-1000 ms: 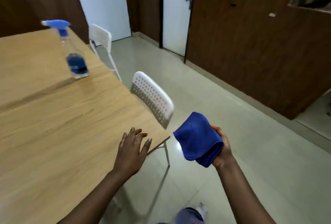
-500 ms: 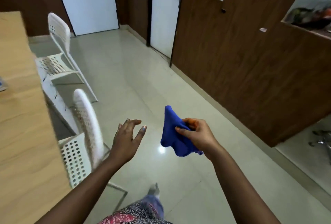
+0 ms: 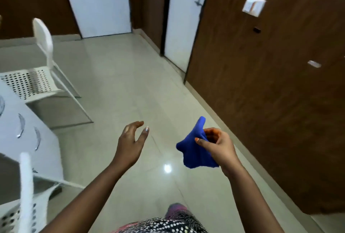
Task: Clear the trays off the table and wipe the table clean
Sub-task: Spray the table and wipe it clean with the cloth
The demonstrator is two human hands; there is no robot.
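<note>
The cloth (image 3: 196, 150) is blue and hangs bunched in mid-air over the floor (image 3: 130, 87), held by the right hand (image 3: 217, 145) at the right of centre. That hand's grip is closed on it — thumb and curled fingers pinch the upper fold, one corner poking up above the knuckles and the rest drooping below the palm. The left hand (image 3: 130, 143) is just to the left, apart from the cloth, holding nothing; its grip is wide open, fingers loosely spread and slightly bent, thumb out, palm turned toward the cloth. Both forearms reach up from the bottom of the view, and a patterned garment (image 3: 168, 223) shows at the lower edge. The floor is pale glossy tile with a bright light spot between the arms. At the left stand two white perforated chairs — one (image 3: 35, 81) farther off, one (image 3: 26, 195) close at the lower left corner, blurred. Between them lies a pale surface with curved shiny marks; what it is cannot be told. Ahead are two white doors (image 3: 97, 3) set in dark wood walls, and the right wall (image 3: 270, 92) carries a white switch plate (image 3: 253, 8).
</note>
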